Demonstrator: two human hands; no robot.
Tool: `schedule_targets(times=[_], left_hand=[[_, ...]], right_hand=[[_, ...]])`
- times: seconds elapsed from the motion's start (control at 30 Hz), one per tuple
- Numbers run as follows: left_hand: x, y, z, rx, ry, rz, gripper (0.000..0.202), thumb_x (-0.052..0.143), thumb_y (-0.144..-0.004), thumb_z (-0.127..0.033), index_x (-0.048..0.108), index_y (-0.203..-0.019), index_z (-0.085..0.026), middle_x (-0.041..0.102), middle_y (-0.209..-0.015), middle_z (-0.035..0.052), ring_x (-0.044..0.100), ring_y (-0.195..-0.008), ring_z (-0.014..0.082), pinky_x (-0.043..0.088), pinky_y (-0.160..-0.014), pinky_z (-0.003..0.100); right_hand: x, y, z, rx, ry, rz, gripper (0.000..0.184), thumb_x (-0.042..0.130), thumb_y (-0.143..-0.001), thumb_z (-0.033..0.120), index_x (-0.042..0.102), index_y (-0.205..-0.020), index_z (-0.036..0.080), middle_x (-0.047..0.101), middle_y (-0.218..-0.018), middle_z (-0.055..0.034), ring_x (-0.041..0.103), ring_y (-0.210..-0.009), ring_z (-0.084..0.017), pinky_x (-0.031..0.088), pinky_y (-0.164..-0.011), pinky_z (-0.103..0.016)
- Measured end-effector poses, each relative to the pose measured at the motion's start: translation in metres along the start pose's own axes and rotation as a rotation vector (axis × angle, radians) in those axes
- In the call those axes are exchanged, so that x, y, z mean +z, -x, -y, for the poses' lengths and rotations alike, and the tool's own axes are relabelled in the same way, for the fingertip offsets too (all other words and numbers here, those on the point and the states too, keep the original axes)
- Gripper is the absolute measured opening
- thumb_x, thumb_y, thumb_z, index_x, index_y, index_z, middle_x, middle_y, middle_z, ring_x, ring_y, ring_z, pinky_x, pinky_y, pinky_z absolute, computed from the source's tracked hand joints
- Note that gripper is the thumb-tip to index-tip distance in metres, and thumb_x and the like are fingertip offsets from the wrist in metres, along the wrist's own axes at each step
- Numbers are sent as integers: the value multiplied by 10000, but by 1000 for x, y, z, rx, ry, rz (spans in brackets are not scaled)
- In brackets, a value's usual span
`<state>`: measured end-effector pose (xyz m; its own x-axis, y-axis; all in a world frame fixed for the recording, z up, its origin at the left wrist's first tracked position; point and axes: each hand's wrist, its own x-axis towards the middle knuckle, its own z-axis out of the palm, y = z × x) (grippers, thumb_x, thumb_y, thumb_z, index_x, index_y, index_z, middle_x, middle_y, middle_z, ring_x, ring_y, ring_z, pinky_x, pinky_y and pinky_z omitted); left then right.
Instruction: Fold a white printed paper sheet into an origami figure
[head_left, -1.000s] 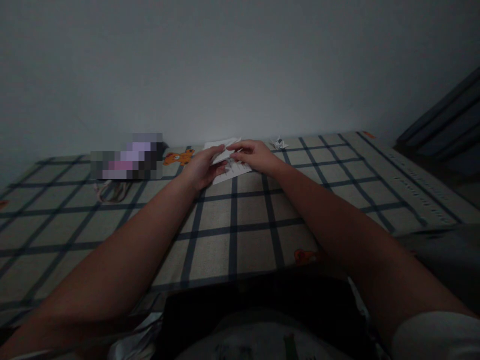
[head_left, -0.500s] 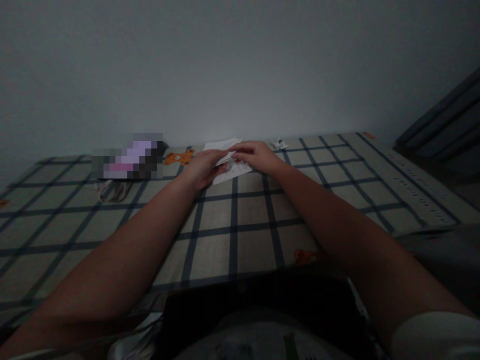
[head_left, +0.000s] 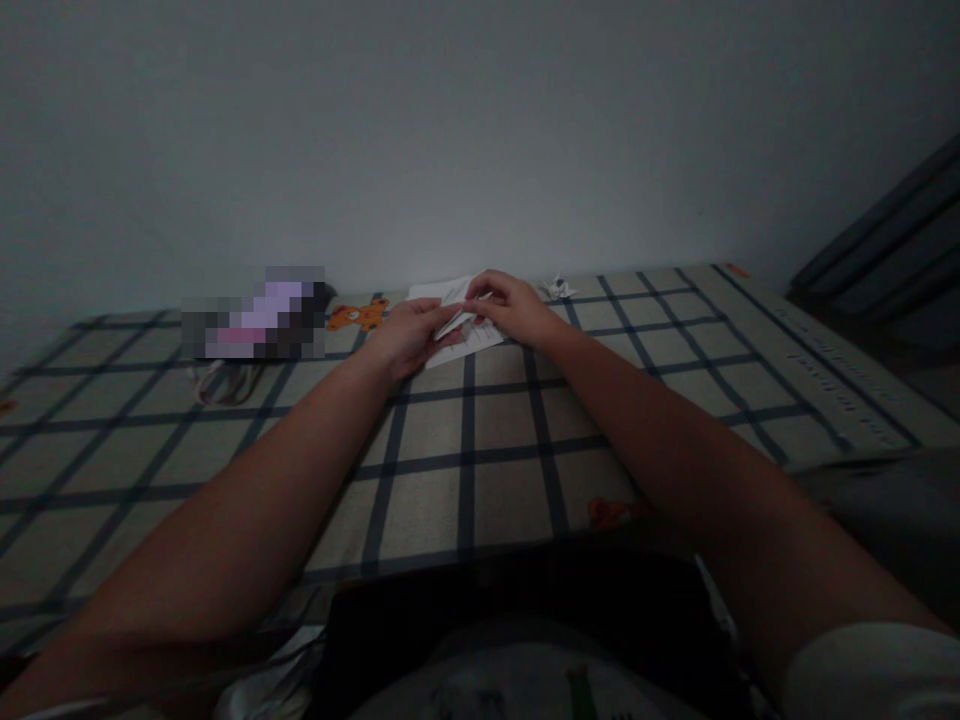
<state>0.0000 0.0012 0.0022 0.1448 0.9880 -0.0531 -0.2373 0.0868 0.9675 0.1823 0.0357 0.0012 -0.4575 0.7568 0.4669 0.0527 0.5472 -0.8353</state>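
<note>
Both my arms reach out over a checked bedsheet [head_left: 465, 440] toward the wall. My left hand [head_left: 409, 335] and my right hand [head_left: 510, 305] meet on a small white folded piece of paper [head_left: 459, 318], pinching it from either side just above the sheet. Under the hands lies a flat white sheet of paper [head_left: 472, 345] with faint print. A small white folded paper crane [head_left: 559, 288] sits on the sheet just right of my right hand.
A blurred-out object [head_left: 255, 315] lies at the far left by the wall, with a thin cord [head_left: 225, 385] in front of it. An orange bear print [head_left: 360, 315] marks the sheet. Dark furniture [head_left: 885, 260] stands at the right.
My right hand has lifted slightly and its fingers have closed on the folded paper's upper edge. My left hand has barely shifted.
</note>
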Motion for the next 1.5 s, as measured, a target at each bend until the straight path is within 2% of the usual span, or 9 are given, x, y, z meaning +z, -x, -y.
schedule_targets(times=[0.33, 0.47, 0.57, 0.7, 0.87, 1.03, 1.2, 1.37, 1.5], left_hand=[[4, 3, 4, 59, -29, 61, 74, 750, -693, -147, 680, -669, -137, 676, -709, 27, 653, -678, 118, 606, -726, 261], [6, 4, 4, 57, -63, 68, 88, 750, -692, -162, 717, -759, -115, 716, -771, 59, 683, -725, 128, 586, -786, 248], [7, 5, 4, 63, -60, 25, 72, 735, -696, -161, 684, -719, -116, 705, -735, 50, 678, -699, 126, 579, -782, 256], [4, 3, 5, 70, -113, 2, 116, 758, -678, -195, 670, -717, -131, 682, -684, 26, 648, -625, 119, 557, -674, 239], [0, 1, 6, 44, -199, -40, 118, 752, -656, -193, 656, -698, -138, 628, -596, 11, 542, -471, 92, 398, -444, 200], [1, 1, 4, 57, -323, -84, 248, 765, -689, -272, 568, -586, -165, 467, -449, -42, 372, -360, 58, 208, -359, 213], [2, 1, 2, 144, -226, -109, 307, 788, -675, -309, 529, -580, -173, 467, -487, -42, 410, -412, 64, 286, -415, 213], [6, 4, 0, 196, -251, -112, 276, 784, -678, -329, 581, -609, -154, 545, -541, -16, 445, -455, 71, 325, -447, 211], [4, 2, 3, 218, -294, -122, 274, 786, -669, -337, 600, -601, -148, 578, -568, -4, 489, -487, 79, 371, -478, 210]], right_hand=[[-3, 1, 6, 109, 50, -60, 127, 702, -773, 248, 623, -753, 150, 595, -685, 8, 528, -635, -107, 436, -627, -250], [-2, 0, 5, 110, 18, -64, 119, 702, -776, 229, 614, -759, 150, 592, -688, 17, 530, -627, -93, 451, -620, -234], [0, -3, 5, 133, -51, -67, 58, 658, -798, 172, 604, -807, 154, 601, -720, 24, 528, -607, -76, 470, -612, -219], [1, -4, 2, 118, -57, -82, 85, 656, -798, 148, 600, -861, 158, 613, -766, 19, 547, -634, -74, 489, -618, -211], [2, -4, -4, 110, -41, -69, 84, 654, -795, 144, 599, -855, 165, 622, -786, 11, 568, -676, -88, 501, -637, -217], [3, -3, -1, 90, -60, -105, 162, 666, -800, 155, 566, -922, 191, 599, -755, 35, 577, -666, -83, 487, -614, -199], [5, -2, 7, 165, -115, -206, 200, 631, -879, 226, 472, -1000, 224, 561, -636, 78, 557, -558, -72, 444, -539, -174], [6, -2, 8, 226, -100, -84, 105, 624, -901, 253, 559, -882, 173, 604, -676, 31, 570, -580, -76, 446, -545, -189], [5, -1, 9, 199, -36, -69, 190, 624, -905, 250, 586, -749, 148, 575, -630, 31, 524, -561, -65, 418, -546, -189]])
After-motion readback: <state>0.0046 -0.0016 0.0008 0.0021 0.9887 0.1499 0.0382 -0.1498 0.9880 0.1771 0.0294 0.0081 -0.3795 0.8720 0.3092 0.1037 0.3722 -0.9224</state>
